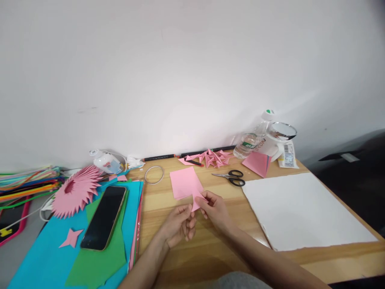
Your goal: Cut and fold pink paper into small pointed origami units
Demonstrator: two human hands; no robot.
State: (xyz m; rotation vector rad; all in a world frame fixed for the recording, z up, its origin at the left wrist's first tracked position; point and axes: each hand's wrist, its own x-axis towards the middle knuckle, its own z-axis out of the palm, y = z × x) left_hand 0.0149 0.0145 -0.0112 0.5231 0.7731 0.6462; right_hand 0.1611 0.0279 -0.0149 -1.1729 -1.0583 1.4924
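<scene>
Small pink folded-paper piece with pointed corners [195, 206]: in the head view it sits just below the centre of the frame, held up between the two hands, in front of the near edge of a flat stack of square pink paper [184, 181]. The right hand [217, 208] has it pinched between thumb and fingers. The left hand [179, 222] has its thumb and fingertips drawn together at the piece's lower left edge; whether they grip it or only touch it I cannot tell. The hands are near each other, with the paper between them.

The step in hand looks to be shaping or creasing this piece by its points. As I judge it, the next move calls for a steady right-hand pinch while the left fingertips line up an edge and press it flat, with light force, since thin paper could buckle or crease off line.

Around them, a four-pointed pink paper star [71, 238] lies at the lower left of the frame, and a heap of spiky pink folded pieces [214, 158] lies above and right of the square stack. Black-handled metal scissors [236, 176] rest right of centre, untouched, beside a large white rectangular sheet [303, 212].
</scene>
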